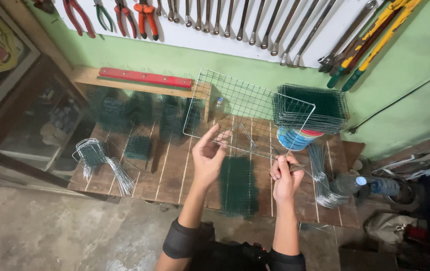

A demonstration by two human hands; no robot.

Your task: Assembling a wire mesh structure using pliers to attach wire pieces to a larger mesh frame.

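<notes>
The left hand (pixel 208 155) is raised over the middle of the wooden workbench (pixel 165 175), fingers half-open, its fingertips pinching the near edge of a bare wire grid panel (pixel 245 108). The panel tilts up and away from the person, its far edge rising toward the green wall. The right hand (pixel 286 176) sits just right of the left and a little nearer, curled closed around a small tool (pixel 295 166), probably pliers, though the tip is too small to make out; it meets the panel's near right corner.

Between the two forearms a dark green mesh sheet (pixel 238 185) lies flat on the bench. At far right a stack of green wire panels (pixel 315 108) rests on top of a round container (pixel 295 139) with coloured bands. Right of the right hand lies a bundle of bent wire pieces (pixel 321 178), and beside it a clear plastic bottle (pixel 363 184) on its side. At the left end another bundle of bent wires (pixel 102 163) hangs over the near edge. More green mesh pieces (pixel 139 113) stand along the far side. Spanners and pliers (pixel 139 12) hang on the wall above.
</notes>
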